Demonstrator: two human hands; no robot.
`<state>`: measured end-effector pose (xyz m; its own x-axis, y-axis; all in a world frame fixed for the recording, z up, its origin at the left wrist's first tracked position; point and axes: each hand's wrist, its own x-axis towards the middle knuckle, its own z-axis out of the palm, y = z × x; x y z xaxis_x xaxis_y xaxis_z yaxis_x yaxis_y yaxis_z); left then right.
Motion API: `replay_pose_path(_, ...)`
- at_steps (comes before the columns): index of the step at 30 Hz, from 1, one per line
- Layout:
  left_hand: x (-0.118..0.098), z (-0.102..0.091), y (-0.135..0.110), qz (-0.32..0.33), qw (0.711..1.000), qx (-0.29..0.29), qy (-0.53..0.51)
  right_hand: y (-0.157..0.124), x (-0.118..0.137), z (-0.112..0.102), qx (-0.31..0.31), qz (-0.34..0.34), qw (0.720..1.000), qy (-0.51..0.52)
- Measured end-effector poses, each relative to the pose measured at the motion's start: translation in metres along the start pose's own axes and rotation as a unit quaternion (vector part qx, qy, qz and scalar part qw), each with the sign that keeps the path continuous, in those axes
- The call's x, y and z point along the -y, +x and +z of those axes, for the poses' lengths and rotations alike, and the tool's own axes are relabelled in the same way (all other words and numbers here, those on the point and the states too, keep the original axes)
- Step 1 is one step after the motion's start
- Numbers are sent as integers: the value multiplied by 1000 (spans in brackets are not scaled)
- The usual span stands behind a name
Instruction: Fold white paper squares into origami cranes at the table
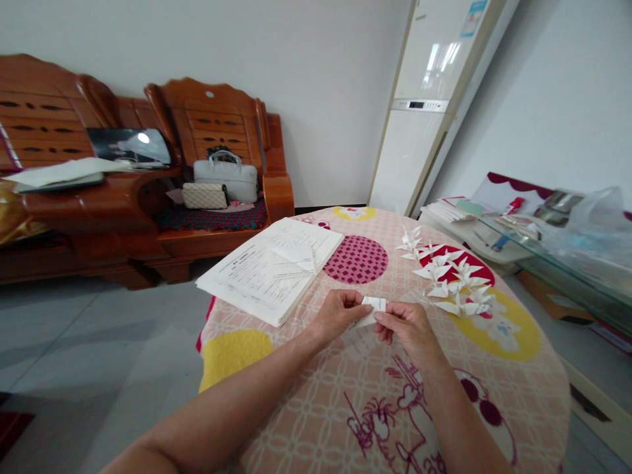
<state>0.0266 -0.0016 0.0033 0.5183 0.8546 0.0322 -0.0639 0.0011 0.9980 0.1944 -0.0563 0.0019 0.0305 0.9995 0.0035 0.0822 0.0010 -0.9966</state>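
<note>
Both my hands meet over the round table's pink patterned cloth [316,395] and pinch a small folded piece of white paper [374,307]. My left hand [337,315] grips its left end with curled fingers. Closed on the right end is my right hand [407,324], thumb on top. A row of several finished white paper cranes [447,276] lies just beyond my right hand. A thick stack of printed white sheets [269,266] sits to the left of my hands, with a loose folded sheet on top.
Wooden armchairs [217,125] stand behind the table at left, holding a white handbag [226,174] and a quilted purse [204,195]. A tall white air conditioner [424,105] fills the corner. A glass-topped stand [543,243] with papers and a plastic bag is at right.
</note>
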Motion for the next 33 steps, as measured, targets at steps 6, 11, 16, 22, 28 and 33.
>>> replay_pose_path(6,1,3,-1,2,999,-23,32,1,1,4,-6,-1,1000,1)
replay_pose_path(11,4,3,1,6,998,-52,17,3,2,10,-49,-36,998,-2)
replay_pose_path(16,5,4,2,5,997,-71,8,4,-1,14,-79,-72,994,-32)
replay_pose_path(22,1,5,0,12,997,-78,-12,4,-4,16,-89,-92,990,-59)
replay_pose_path(28,1,5,-1,25,996,-85,1,3,-1,18,-83,-87,991,-63)
replay_pose_path(33,1,4,0,6,996,-90,-28,1,1,21,-90,-113,986,-88)
